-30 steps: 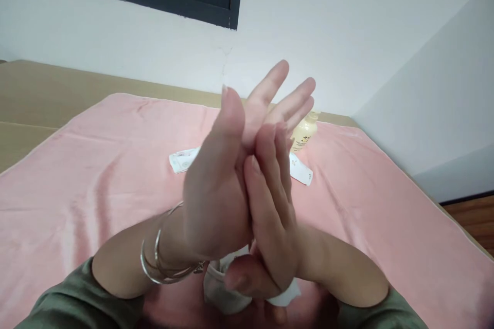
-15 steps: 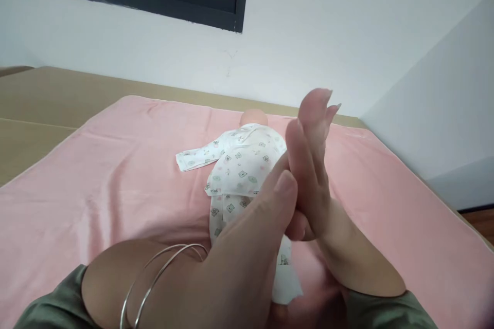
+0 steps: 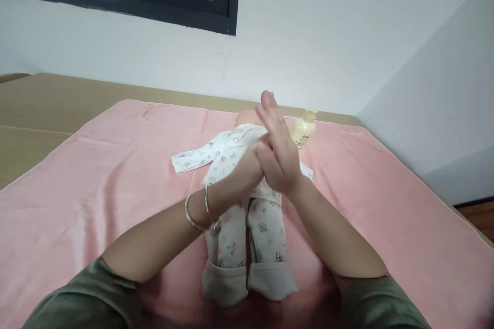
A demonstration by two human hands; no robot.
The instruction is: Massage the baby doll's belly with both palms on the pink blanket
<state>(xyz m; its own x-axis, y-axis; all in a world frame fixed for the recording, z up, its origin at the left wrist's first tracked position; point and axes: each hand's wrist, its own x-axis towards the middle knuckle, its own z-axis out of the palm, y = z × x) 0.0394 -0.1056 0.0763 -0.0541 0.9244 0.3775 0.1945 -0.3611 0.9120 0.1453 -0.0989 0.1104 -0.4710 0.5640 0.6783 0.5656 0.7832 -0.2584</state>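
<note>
Fingers of my right hand (image 3: 284, 164) are open against left hand (image 3: 246, 170), whose shape I cannot tell; I should press evenly.

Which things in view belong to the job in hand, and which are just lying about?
In the job, as I read it:
- left hand and right hand, pressed together
- clothed doll below them
- pink cloth under the doll
- pale yellow bottle, probably; not being touched

Just there:
- bangles on the left wrist
- window frame
</note>
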